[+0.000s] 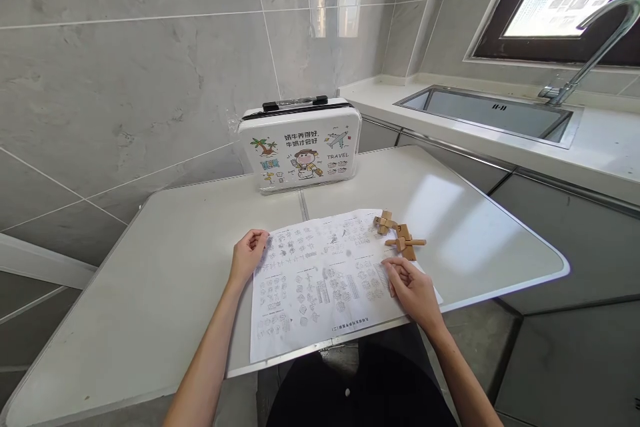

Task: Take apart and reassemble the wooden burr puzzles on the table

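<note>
A large white instruction sheet [310,337] with rows of small printed diagrams lies on the table, its heading upside down to me. At its upper left corner, my left hand [249,255] is closed, the fingers curled on the paper's edge. My right hand [411,285] rests on the sheet's right part with the fingers bent together; what they may hold is hidden. Just beyond it are small wooden puzzle pieces: a knobbly cross-shaped one [384,221], a flat brown one [407,250] and a thin stick through a block [401,243].
A white suitcase [310,153] with travel cartoons stands upright at the table's back, against the grey tiled wall. The white folding table [150,293] has a seam in the middle. To the right are a counter with a steel sink [490,110] and a tap [595,53].
</note>
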A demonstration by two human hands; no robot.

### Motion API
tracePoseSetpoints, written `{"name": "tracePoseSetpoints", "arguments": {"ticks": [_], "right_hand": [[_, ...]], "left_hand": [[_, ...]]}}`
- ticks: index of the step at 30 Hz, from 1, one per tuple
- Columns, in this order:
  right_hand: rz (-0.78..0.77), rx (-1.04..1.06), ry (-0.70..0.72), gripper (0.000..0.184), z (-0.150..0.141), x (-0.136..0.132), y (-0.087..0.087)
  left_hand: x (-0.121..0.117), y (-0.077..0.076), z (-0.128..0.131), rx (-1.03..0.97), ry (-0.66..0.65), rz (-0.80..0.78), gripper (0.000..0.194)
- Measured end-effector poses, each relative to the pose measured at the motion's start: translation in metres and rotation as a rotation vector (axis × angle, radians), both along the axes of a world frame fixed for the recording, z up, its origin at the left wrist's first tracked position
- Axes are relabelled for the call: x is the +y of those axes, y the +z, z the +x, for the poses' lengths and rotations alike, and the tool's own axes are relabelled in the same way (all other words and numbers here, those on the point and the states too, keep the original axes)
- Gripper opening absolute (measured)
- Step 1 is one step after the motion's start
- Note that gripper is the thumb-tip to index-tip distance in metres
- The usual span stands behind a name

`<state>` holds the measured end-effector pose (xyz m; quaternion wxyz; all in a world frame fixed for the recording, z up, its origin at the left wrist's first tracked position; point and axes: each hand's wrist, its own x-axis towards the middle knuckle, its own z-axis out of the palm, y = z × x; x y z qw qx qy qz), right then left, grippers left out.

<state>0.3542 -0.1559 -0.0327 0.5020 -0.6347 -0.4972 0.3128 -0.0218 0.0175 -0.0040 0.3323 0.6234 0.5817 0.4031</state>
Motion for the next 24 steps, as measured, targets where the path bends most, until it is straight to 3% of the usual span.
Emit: {"name": "tracePoseSetpoints", "arguments": {"ticks": [9,18,21,24], "right_hand": [[-0.005,-0.003,0.005,0.040,0.000,-0.001,0.002],[-0.021,0.077,0.016,0.041,-0.001,0.000,0.005],[-0.035,0.212,0.045,0.040,-0.004,0.004,0.009],[-0.074,0.591,0.083,0.034,-0.012,0.013,0.015]], "left_hand": [[-0.004,0.008,0.003,0.018,0.006,-0.006,0.038],[-0.003,0.005,0.002,0.020,0.004,-0.005,0.038],[-0.002,0.003,0.001,0.016,0.002,-0.001,0.038],[-0.002,0.001,0.000,0.012,-0.001,0.005,0.039]]}}
